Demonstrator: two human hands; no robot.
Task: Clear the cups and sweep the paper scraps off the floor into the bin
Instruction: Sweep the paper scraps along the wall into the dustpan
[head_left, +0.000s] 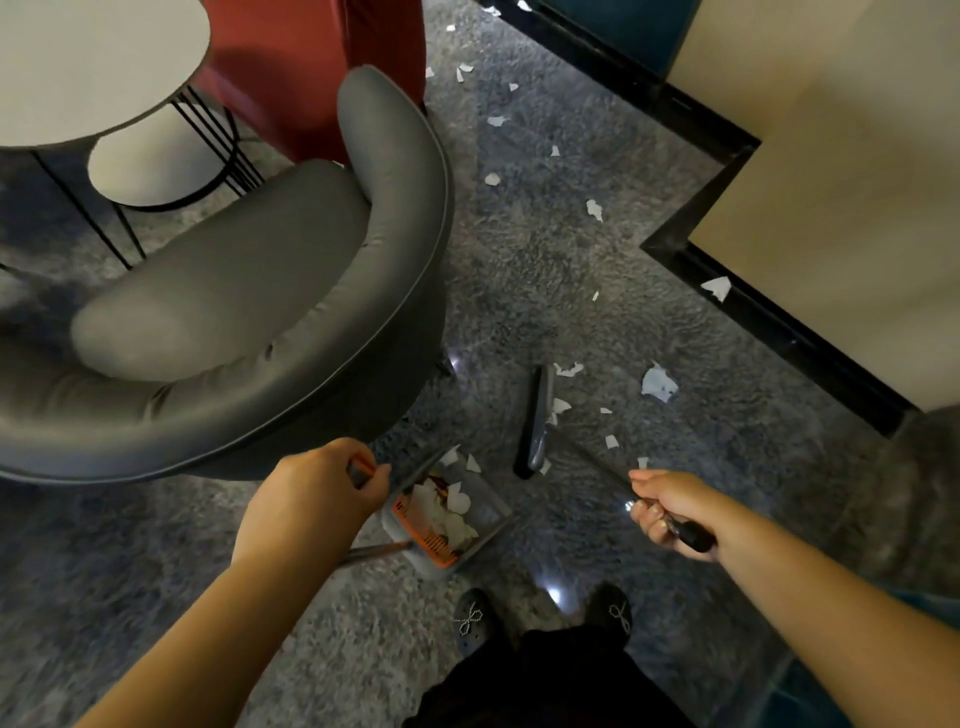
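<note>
Your left hand (317, 486) sits closest, fingers curled round the orange-tipped handle of the dustpan (447, 519), which rests on the grey floor (519, 270) just ahead of your shoes (470, 621). Your right hand (667, 512) grips the dark end of the broom handle, and the broom head (535, 423) lies on the floor beyond the pan, slightly to its right. Several paper scraps already lie inside the dustpan, so some of the sweeping looks done. Plenty is left, though: a larger scrap (658, 383) and a few small bits sit just beside the broom head, one piece (717, 287) lies against the black skirting, and a trail of scraps (493, 122) runs away past the grey chair (260, 291) towards the red chair (311, 67). No bin is in view, so the pan has yet to be emptied. No cups show on the visible part of the round table (93, 67); you cannot tell from here whether that step is finished.
</note>
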